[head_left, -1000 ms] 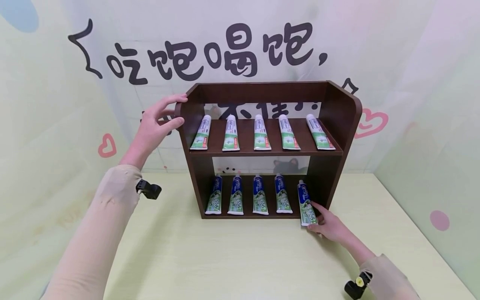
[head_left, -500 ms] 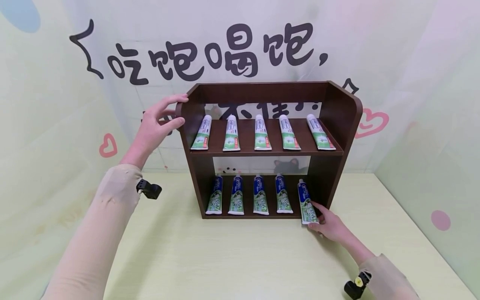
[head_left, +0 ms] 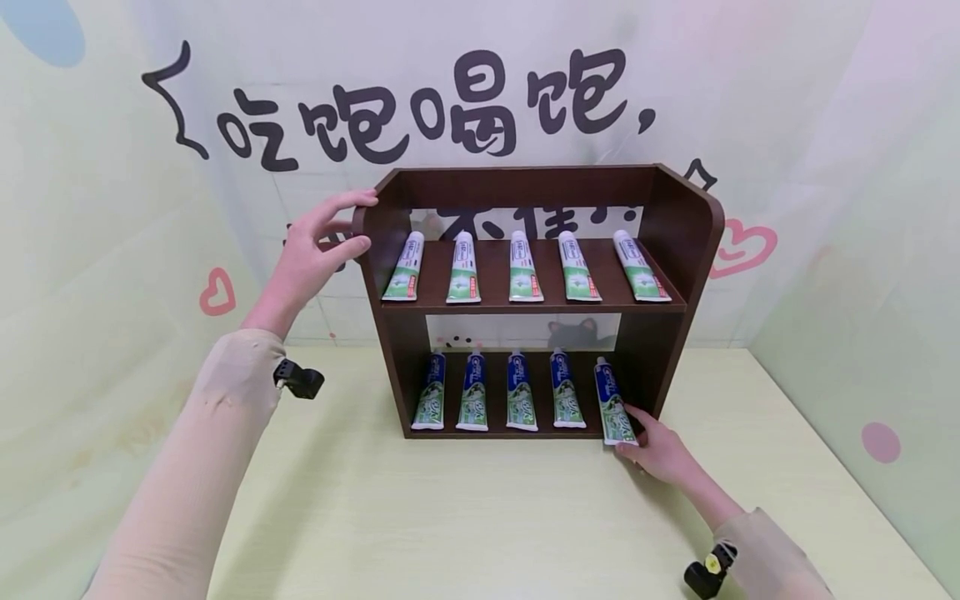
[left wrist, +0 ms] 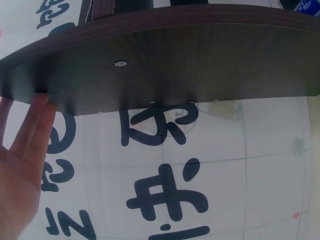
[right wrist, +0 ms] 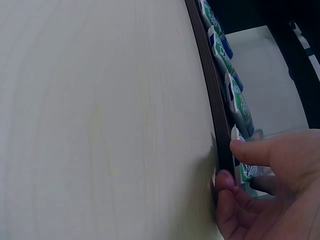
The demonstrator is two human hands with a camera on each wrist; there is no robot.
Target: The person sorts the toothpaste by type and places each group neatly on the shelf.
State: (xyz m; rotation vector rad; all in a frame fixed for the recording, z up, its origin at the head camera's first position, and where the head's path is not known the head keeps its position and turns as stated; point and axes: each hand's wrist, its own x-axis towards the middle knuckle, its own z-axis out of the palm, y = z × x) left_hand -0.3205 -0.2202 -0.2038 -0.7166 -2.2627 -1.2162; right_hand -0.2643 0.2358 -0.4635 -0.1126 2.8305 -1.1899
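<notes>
At the upper left side panel of a dark brown two-tier shelf (head_left: 532, 308), my left hand (head_left: 303, 250) rests its fingertips and thumb against the wood. The left wrist view shows straight fingers (left wrist: 36, 125) touching the panel's outer face. My right hand (head_left: 658, 446) pinches the lower end of a blue and green toothpaste tube (head_left: 613, 404) at the right of the bottom tier. Its crimped end juts slightly past the front edge, cap toward the back. In the right wrist view the thumb (right wrist: 252, 152) lies over the tube's end, with curled fingers by the shelf edge.
Several matching blue and green tubes (head_left: 520, 392) lie in a row on the bottom tier. White and green toothpaste tubes (head_left: 524, 268) line the upper tier. The shelf stands on a pale table (head_left: 480, 517) before a printed backdrop (head_left: 247, 75).
The toothpaste tube in my right hand has slid a little farther back onto the bottom tier. My left hand stays at the side panel.
</notes>
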